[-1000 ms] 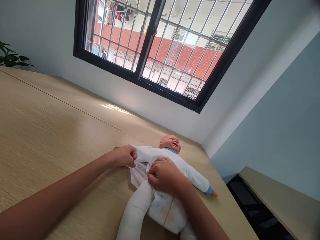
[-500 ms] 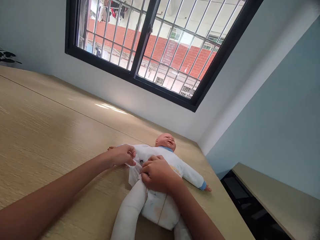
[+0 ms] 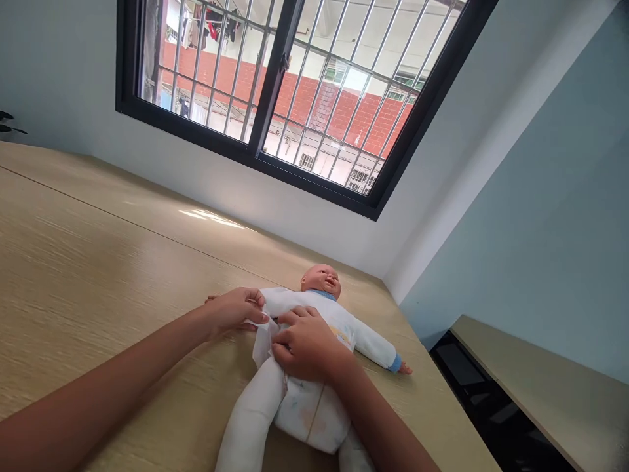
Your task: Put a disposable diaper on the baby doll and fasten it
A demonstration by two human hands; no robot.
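A baby doll [image 3: 322, 280] lies on its back on the wooden table, arms spread, in a white top with blue collar and cuffs. Around its hips is a white printed diaper [image 3: 310, 413]. My left hand [image 3: 242, 308], at the doll's side, pinches the thin white side flap [image 3: 263, 342] of the diaper between thumb and fingers. Across the doll's belly lies my right hand [image 3: 307, 344], its fingers curled over the diaper's front waist edge beside the flap. That hand covers much of the waist. The doll's legs [image 3: 250, 413] stretch toward me.
The wooden table [image 3: 122, 262] runs back to a wall below a barred window [image 3: 275, 98]. To the right, past the table's edge, stands a lower wooden surface [image 3: 531, 367] with a black glossy front. Dark leaves show at the far left.
The whole view has shifted slightly, so the doll and window appear a little further left. My left hand still pinches the flap, which looks more spread out; my right hand stays on the belly.
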